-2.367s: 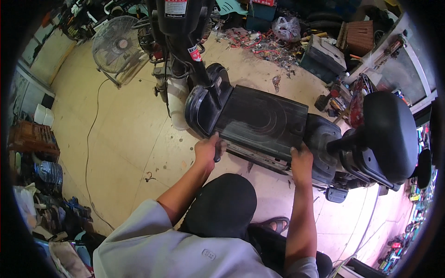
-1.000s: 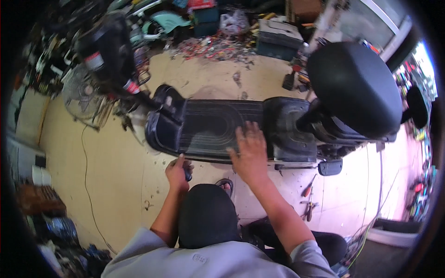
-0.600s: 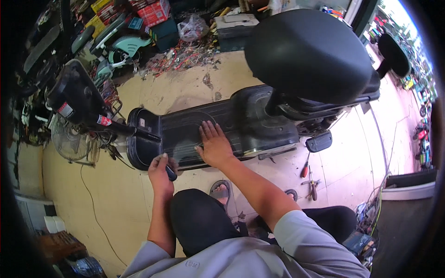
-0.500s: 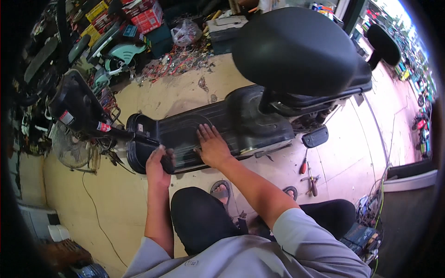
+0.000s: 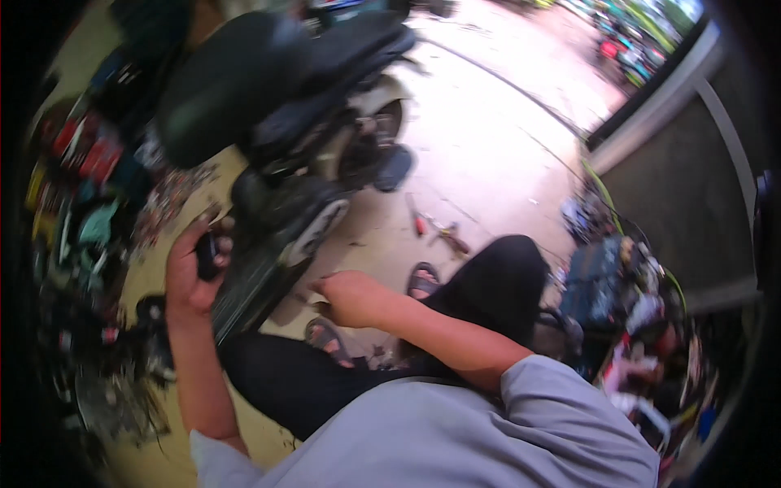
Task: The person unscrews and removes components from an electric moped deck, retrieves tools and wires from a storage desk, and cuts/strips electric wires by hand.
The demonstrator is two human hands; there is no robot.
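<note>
My left hand is closed round a small black rounded piece, whose kind I cannot make out. It is held over the footboard of a black electric scooter. My right hand hovers to the right of the footboard's edge, above my sandalled foot. Motion smears its fingers, and whether they hold anything is hidden. Beyond my hands rises the scooter's broad black seat. The whole picture is blurred.
A red-handled screwdriver and another hand tool lie on the pale floor to the right. A dusty blue box stands among clutter at the right. Red cartons and scraps crowd the left, near a mint-green part.
The view has swung right, so the scooter now appears further left. My right hand has come off the footboard. My left hand has lifted with the black piece in its fingers.
</note>
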